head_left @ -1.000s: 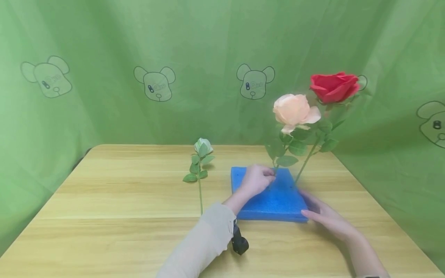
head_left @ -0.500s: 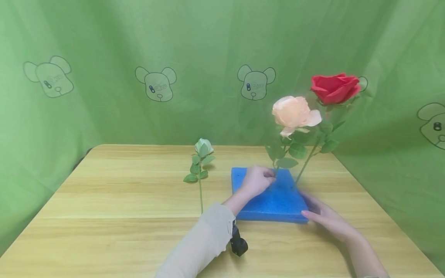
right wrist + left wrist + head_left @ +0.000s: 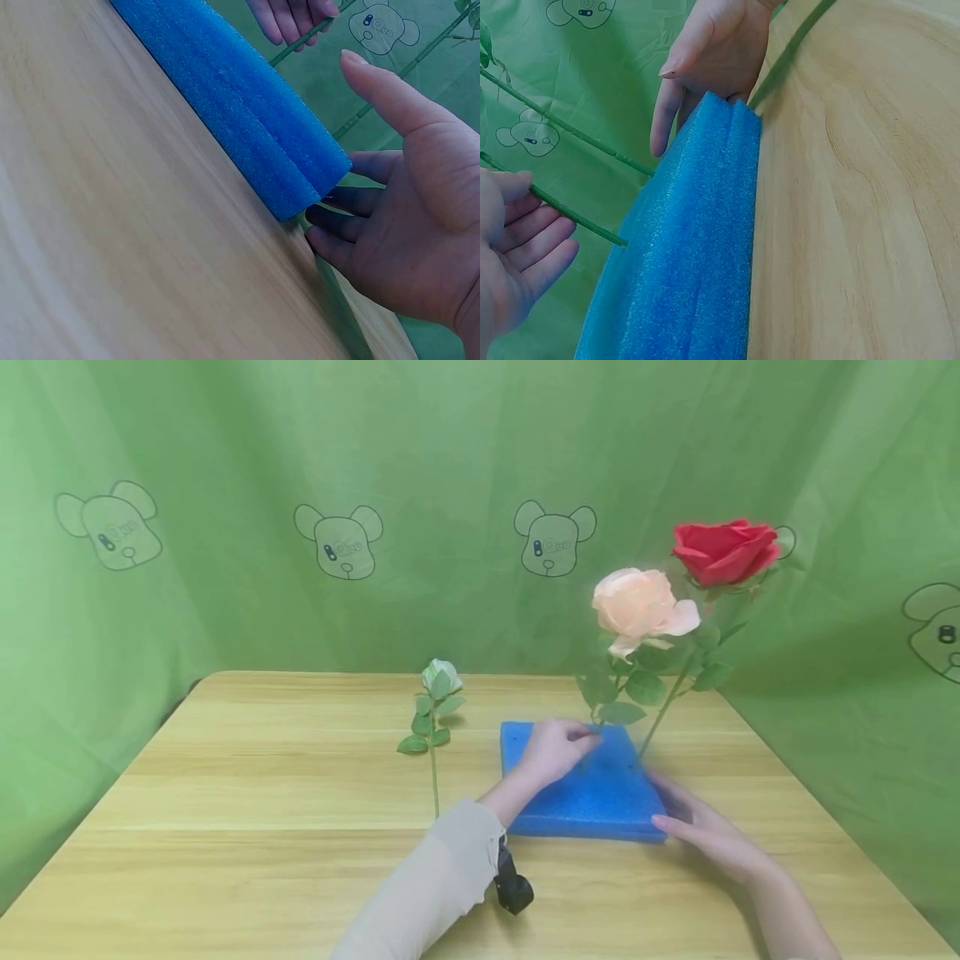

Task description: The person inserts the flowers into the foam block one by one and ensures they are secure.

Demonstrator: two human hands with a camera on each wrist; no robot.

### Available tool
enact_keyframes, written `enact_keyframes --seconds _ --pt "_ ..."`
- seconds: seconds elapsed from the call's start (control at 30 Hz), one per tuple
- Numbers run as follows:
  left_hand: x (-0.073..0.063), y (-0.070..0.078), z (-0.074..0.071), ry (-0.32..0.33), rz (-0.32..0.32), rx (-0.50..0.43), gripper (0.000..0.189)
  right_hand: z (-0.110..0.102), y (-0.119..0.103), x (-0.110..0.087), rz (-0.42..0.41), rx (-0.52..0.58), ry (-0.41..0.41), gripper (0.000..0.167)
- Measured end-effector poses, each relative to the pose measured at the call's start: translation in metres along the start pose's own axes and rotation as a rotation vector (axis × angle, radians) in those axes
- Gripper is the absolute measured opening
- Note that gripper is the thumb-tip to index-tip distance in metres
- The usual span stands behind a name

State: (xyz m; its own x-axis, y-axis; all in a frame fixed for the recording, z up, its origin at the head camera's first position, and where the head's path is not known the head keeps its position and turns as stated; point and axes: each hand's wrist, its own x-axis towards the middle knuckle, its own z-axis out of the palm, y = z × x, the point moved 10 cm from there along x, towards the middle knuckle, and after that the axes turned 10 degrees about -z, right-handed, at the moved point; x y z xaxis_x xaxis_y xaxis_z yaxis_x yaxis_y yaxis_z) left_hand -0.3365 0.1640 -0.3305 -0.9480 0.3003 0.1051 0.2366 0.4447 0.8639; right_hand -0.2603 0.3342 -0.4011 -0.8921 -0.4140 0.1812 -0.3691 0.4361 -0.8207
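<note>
My left hand (image 3: pixel 557 750) pinches the green stem (image 3: pixel 577 218) of a peach rose (image 3: pixel 639 610) between thumb and fingers, low down over a blue foam block (image 3: pixel 592 802). That stem's lower end goes into the foam in the left wrist view. Slightly behind and to the right, a red rose (image 3: pixel 726 553) stands tilted, its stem also in the block. At the block's right edge is my right hand (image 3: pixel 712 839). Its fingertips (image 3: pixel 322 238) touch the foam's end, and the thumb is stretched out, apart from the other fingers.
A white rose (image 3: pixel 441 677) with green leaves lies on the wooden table (image 3: pixel 262 777), left of the block. Below my left wrist hangs a black device (image 3: pixel 513 885). A green curtain (image 3: pixel 450 443) with mouse-head drawings surrounds the table's back and sides.
My left fingertips and the peach rose have shifted slightly to the right. The right hand keeps its place at the foam block, and the red rose still stands there.
</note>
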Motion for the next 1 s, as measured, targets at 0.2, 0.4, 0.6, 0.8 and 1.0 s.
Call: enact_keyframes --seconds 0.2,0.4,0.6,0.8,1.0 --pt "-0.001 0.001 -0.003 -0.006 0.000 -0.037 0.026 0.000 -0.004 0.000 -0.014 0.014 0.003 0.063" --pt "-0.003 0.002 -0.008 -0.008 -0.011 -0.004 0.024 0.001 0.001 0.000 -0.001 0.031 -0.007 0.062" --pt "-0.007 -0.004 -0.022 -0.007 -0.045 -0.040 0.026 0.001 0.000 0.000 -0.013 0.004 -0.009 0.062" --pt "-0.014 -0.012 -0.043 0.005 -0.061 -0.103 0.027 0.001 -0.001 -0.001 -0.021 0.005 -0.008 0.062" --pt "-0.020 -0.024 -0.071 0.033 -0.104 -0.136 0.028 0.000 0.002 -0.001 -0.017 0.003 -0.002 0.062"
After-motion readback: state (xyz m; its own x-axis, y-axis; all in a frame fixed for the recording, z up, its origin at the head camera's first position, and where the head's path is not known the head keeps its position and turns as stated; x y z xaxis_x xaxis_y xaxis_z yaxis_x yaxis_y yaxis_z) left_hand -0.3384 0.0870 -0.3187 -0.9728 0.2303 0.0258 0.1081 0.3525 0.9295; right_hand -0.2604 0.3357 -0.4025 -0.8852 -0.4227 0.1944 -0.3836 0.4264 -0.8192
